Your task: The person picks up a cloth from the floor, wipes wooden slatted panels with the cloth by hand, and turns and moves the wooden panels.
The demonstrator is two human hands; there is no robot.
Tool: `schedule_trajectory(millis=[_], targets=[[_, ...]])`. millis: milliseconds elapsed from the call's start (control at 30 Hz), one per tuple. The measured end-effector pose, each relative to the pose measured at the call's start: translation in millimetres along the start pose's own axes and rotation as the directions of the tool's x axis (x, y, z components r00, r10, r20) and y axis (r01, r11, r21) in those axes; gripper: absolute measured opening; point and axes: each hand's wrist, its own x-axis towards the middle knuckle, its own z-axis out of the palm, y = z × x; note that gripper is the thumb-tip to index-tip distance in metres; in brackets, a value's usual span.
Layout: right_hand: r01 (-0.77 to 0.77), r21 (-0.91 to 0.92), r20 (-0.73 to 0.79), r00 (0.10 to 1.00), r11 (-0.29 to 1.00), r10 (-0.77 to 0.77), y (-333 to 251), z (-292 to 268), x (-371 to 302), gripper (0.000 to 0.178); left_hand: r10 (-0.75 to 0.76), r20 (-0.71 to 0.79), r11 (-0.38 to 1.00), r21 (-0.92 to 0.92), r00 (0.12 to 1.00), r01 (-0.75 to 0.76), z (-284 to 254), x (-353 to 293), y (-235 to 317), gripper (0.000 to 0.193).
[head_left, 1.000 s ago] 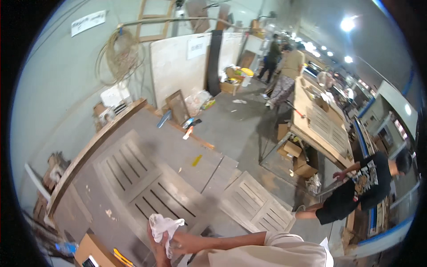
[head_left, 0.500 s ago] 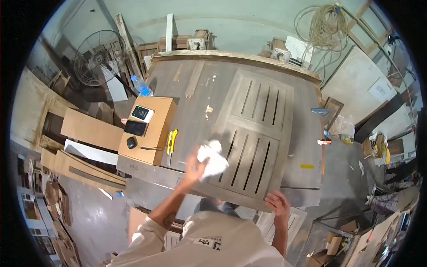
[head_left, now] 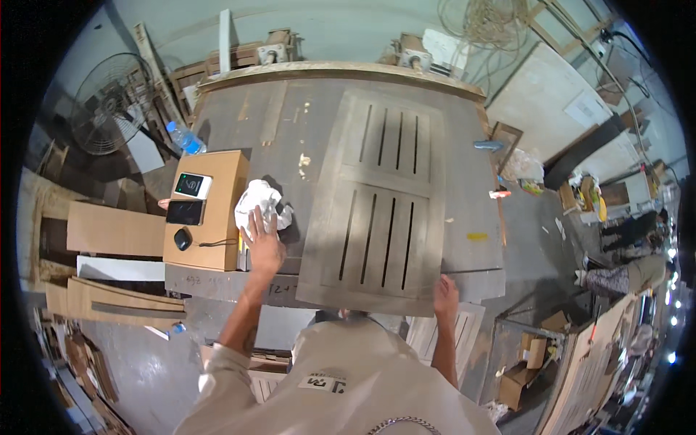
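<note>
My left hand (head_left: 265,248) reaches forward with fingers spread, its fingertips touching a crumpled white cloth (head_left: 255,200). The cloth lies on the table just right of a cardboard box (head_left: 219,165). A sliver of yellow from a cutter knife (head_left: 241,242) shows beside that hand; the rest is hidden. In the middle lies a grey-brown wooden panel (head_left: 371,187) with two rows of long slots, its near end jutting past the table's front edge. My right hand (head_left: 445,294) grips the panel's near right corner, fingers closed along the side edge.
On the box rest a white phone (head_left: 193,185), a dark phone (head_left: 185,212) and a small black case (head_left: 183,238). A water bottle (head_left: 186,139) stands behind it. Wood shavings (head_left: 304,164) dot the table (head_left: 279,109). A caged fan (head_left: 109,105) is at far left.
My left hand has moved left from the panel and set the cloth down by the box, its fingers now opened. My right hand has slid from over the panel's corner to its side. The view has shifted.
</note>
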Motion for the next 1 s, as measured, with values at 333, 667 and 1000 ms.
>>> schedule_trajectory(millis=[333,667,1000], targets=[[-0.293,-0.053,-0.136,0.949,0.955,0.283,35,18,29,0.036,-0.009,0.298,0.358,-0.890,0.954,0.282,67,-32,25,0.049],[-0.393,0.178,-0.160,0.893,0.902,0.420,11,13,32,0.029,0.301,0.596,-0.228,-0.713,0.744,0.663,67,-32,12,0.047],[-0.622,0.038,0.091,0.781,0.782,0.618,-2,-5,13,0.039,0.380,0.685,-0.015,-0.668,0.622,0.744,57,-56,-11,0.042]])
